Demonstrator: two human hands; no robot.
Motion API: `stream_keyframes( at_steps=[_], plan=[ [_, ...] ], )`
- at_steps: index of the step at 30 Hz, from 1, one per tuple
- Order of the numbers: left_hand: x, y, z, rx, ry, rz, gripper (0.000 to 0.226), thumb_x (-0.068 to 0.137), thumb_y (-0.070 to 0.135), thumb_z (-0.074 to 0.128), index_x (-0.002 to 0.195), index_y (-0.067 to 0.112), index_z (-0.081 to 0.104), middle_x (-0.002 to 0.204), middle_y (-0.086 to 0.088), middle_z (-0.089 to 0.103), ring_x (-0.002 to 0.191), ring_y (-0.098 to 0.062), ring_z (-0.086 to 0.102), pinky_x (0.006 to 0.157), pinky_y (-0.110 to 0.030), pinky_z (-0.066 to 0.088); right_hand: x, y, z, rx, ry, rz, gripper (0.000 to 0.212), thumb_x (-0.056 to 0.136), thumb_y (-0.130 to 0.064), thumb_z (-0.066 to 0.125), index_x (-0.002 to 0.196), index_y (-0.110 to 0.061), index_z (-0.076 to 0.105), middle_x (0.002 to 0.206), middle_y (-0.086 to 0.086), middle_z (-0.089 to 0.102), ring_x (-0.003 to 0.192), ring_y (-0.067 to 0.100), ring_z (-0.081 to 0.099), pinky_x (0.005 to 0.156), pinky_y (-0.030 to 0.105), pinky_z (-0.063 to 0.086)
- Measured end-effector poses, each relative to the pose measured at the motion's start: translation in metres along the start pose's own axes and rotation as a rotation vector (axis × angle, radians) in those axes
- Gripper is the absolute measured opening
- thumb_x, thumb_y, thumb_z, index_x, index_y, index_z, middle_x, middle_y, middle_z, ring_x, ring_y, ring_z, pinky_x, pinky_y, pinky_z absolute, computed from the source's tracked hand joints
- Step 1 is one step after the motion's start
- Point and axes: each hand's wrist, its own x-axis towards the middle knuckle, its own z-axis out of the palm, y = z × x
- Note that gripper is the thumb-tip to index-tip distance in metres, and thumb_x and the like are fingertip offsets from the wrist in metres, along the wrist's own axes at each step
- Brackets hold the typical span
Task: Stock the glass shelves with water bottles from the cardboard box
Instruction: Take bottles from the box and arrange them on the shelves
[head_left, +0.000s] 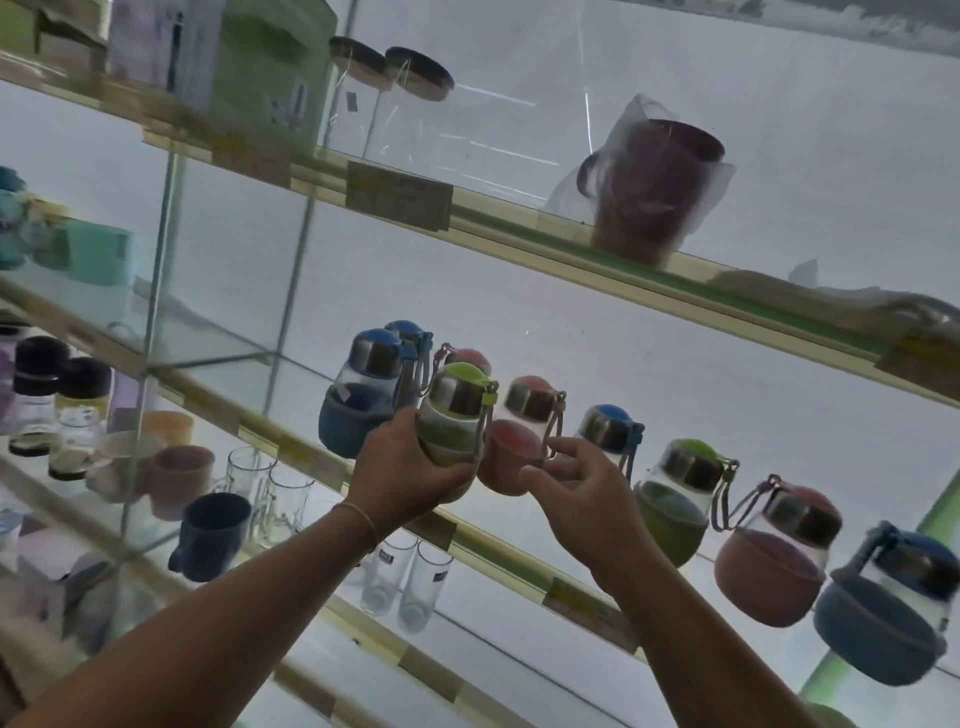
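Bottle in hand: a green-capped water bottle (456, 415) with a green sleeve, held at the front edge of the middle glass shelf (519, 545), cap up and leaning slightly right with the tilted view.
Left hand: the left hand (402, 467) wraps the bottle's lower body, fingers curled round the sleeve.
Right hand: the right hand (576, 486) pinches at the pink-sleeved bottle (514, 441) just beside the green one; whether it truly grips the sleeve or its strap cannot be told.
Key relation: the green bottle sits directly above the left hand, long axis near upright, touching or almost touching the pink neighbour, so the left hand is the one to set it down.
Row beyond: blue bottles (363, 395) stand behind to the left; more blue, green and pink bottles run rightward along the shelf.
Surroundings: clear glasses (410, 587) and mugs fill the shelf below; a wrapped dark jug (649, 192) stands above.
Cardboard box: not in view.
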Motion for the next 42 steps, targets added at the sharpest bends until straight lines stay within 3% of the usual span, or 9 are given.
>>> stream_keyframes(
  at_steps=[10,20,25,29,33,36,42],
  plan=[
    [0.003,-0.010,0.003,0.092,0.015,-0.024,0.062,0.066,0.059,0.075,0.109,0.022,0.051,0.095,0.006,0.063,0.081,-0.012,0.062,0.067,-0.019,0.052,0.000,0.020,0.003,-0.026,-0.004,0.048,0.045,0.087,-0.031,0.071,0.128,-0.020,0.055,0.114,-0.001,0.067,0.091,0.004,0.063,0.068,0.013,0.049],
    [-0.003,-0.007,0.002,0.179,0.003,-0.077,0.076,0.062,0.075,0.060,0.117,0.025,0.046,0.106,0.002,0.064,0.091,-0.019,0.064,0.076,-0.038,0.060,-0.006,0.038,-0.005,-0.053,-0.005,0.087,0.044,0.088,-0.034,0.070,0.128,-0.021,0.055,0.118,-0.001,0.066,0.097,0.012,0.064,0.074,0.020,0.049],
    [-0.016,0.005,0.006,0.345,0.001,-0.147,0.091,0.079,0.067,0.057,0.143,0.012,0.025,0.130,-0.014,0.052,0.112,-0.032,0.056,0.092,-0.045,0.053,-0.014,0.046,-0.024,-0.073,0.020,0.106,0.047,0.087,-0.035,0.069,0.130,-0.022,0.054,0.116,-0.002,0.064,0.098,0.014,0.062,0.082,0.030,0.054],
    [-0.041,0.028,0.012,0.521,0.004,-0.184,0.086,0.085,0.064,0.047,0.142,0.003,0.026,0.137,-0.020,0.045,0.120,-0.036,0.050,0.100,-0.044,0.045,-0.023,0.051,-0.043,-0.057,0.032,0.110,0.046,0.087,-0.032,0.070,0.128,-0.019,0.055,0.116,0.000,0.065,0.090,0.006,0.062,0.082,0.031,0.056],
    [-0.066,0.061,0.021,0.660,-0.091,-0.151,0.079,0.085,0.061,0.044,0.137,0.003,0.034,0.131,-0.017,0.051,0.115,-0.034,0.053,0.097,-0.043,0.047,-0.039,0.055,-0.066,-0.047,0.039,0.100,0.049,0.087,-0.031,0.070,0.131,-0.016,0.055,0.122,0.002,0.065,0.098,0.012,0.064,0.083,0.027,0.053],
    [-0.080,0.091,0.030,0.625,-0.122,-0.070,0.068,0.086,0.059,0.046,0.131,0.007,0.041,0.122,-0.012,0.057,0.108,-0.028,0.056,0.094,-0.039,0.048,-0.052,0.061,-0.086,-0.049,0.080,0.101,0.047,0.085,-0.031,0.072,0.127,-0.017,0.057,0.115,0.000,0.066,0.096,0.011,0.063,0.082,0.026,0.051],
    [-0.115,0.153,0.061,0.415,-0.271,0.056,0.063,0.086,0.053,0.054,0.132,0.012,0.042,0.127,-0.010,0.055,0.114,-0.027,0.053,0.096,-0.039,0.046,-0.089,0.079,-0.139,-0.065,0.108,0.116,0.042,0.085,-0.032,0.070,0.123,-0.018,0.058,0.112,-0.001,0.066,0.088,0.002,0.062,0.073,0.020,0.050]
  ],
)
